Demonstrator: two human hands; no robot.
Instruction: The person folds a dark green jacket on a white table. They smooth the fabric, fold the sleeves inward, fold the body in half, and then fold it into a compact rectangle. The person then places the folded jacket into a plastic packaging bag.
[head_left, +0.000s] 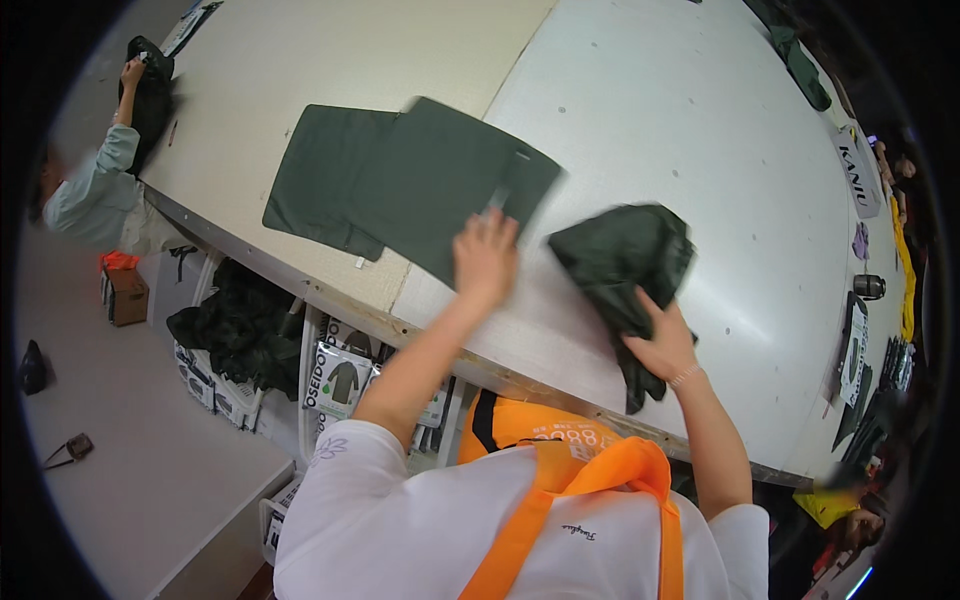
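My left hand [487, 260] lies on a dark green flat folded garment [440, 190], its fingers stretched out over the right part. By those fingertips shows a small pale streak, too blurred to name. The garment spreads across the seam of the table, with a small white tag at its near edge. To the right, my right hand [662, 340] grips the near side of a crumpled, shiny dark green waterproof garment [635, 255]. Its bunched cloth stands up from the table and hangs toward the near edge.
The large pale table [760, 330] has a worn wooden near edge. Below it are shelves with packaged garments [338, 385] and a heap of dark cloth [245, 325]. At far left, a co-worker's arm [125, 100] handles dark material. Packages, yellow cloth and a black roll [869, 287] line the right side.
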